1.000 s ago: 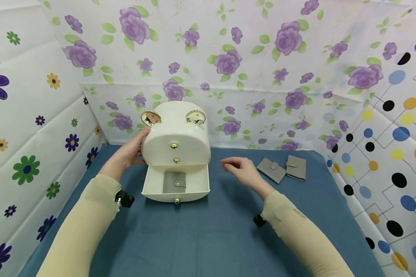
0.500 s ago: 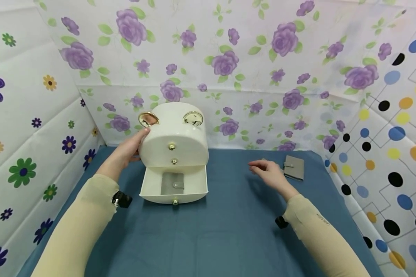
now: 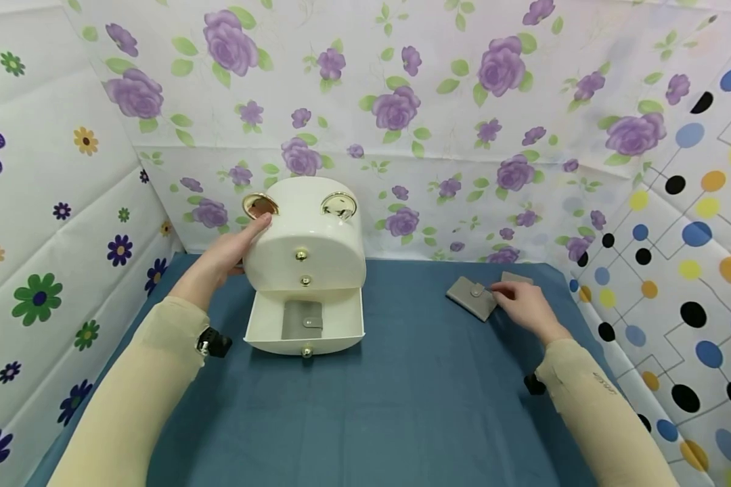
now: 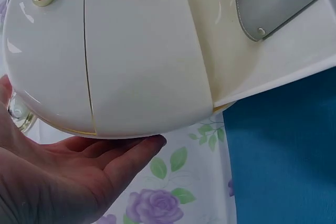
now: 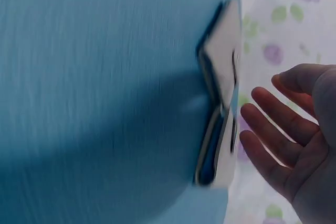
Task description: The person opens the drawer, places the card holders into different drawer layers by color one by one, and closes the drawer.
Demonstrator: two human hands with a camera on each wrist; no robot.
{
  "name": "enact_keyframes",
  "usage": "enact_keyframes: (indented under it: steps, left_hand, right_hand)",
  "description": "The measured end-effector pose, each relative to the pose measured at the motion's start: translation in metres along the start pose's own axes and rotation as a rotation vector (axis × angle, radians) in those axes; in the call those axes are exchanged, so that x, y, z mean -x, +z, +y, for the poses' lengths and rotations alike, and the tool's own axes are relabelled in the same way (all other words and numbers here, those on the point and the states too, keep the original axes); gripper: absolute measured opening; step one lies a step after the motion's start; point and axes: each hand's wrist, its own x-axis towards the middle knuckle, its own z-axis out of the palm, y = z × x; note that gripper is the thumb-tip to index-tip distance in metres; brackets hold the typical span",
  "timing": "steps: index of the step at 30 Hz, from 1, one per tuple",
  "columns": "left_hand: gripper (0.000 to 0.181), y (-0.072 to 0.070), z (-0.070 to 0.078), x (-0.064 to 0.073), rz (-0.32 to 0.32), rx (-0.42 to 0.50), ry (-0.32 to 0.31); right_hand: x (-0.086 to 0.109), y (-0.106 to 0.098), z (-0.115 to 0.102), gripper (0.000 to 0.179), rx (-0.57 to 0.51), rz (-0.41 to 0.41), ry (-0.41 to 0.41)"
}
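Note:
A white rounded storage box [image 3: 335,260] with gold ears and knobs stands left of centre, its bottom drawer [image 3: 262,328] pulled out. Inside the drawer lies a grey snap-strap wallet [image 3: 295,319]. My left hand [image 3: 225,257] rests along the box's left side, thumb up by the gold ear; in the left wrist view its fingers lie extended beneath the curved wall. Over at the right, my right hand [image 3: 526,308] hovers with loosely bent fingers above two more grey wallets, the nearer wallet [image 3: 468,297] and a partly hidden wallet [image 3: 516,277]. The right wrist view shows nothing in the hand.
A blue cloth [image 3: 390,406] covers the table. Flower-patterned sheeting [image 3: 396,169] hangs close behind the box, with a daisy-print sheet [image 3: 67,257] at left and a dotted sheet [image 3: 676,325] at right.
My right hand has travelled right, from beside the box to over the wallets. My left hand stays on the box, its thumb slid slightly up toward the ear.

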Motion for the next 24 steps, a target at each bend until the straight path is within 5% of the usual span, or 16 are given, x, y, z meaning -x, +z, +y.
enact_keyframes:
  steps: [6,15,24]
  left_hand:
    - [0.123,-0.005,0.007,0.001,-0.026,-0.049,0.000]
    - [0.118,-0.007,0.006,0.001,-0.042,-0.039,-0.018]
    - [0.122,-0.008,0.002,-0.001,-0.025,-0.057,-0.026]
  right_hand:
    - [-0.009,-0.018,0.017,0.045,0.104,0.021,0.023]
    - [-0.026,-0.022,0.044,0.103,0.258,-0.181,0.019]
    - [-0.038,-0.022,0.045,0.105,0.304,-0.280,0.053]
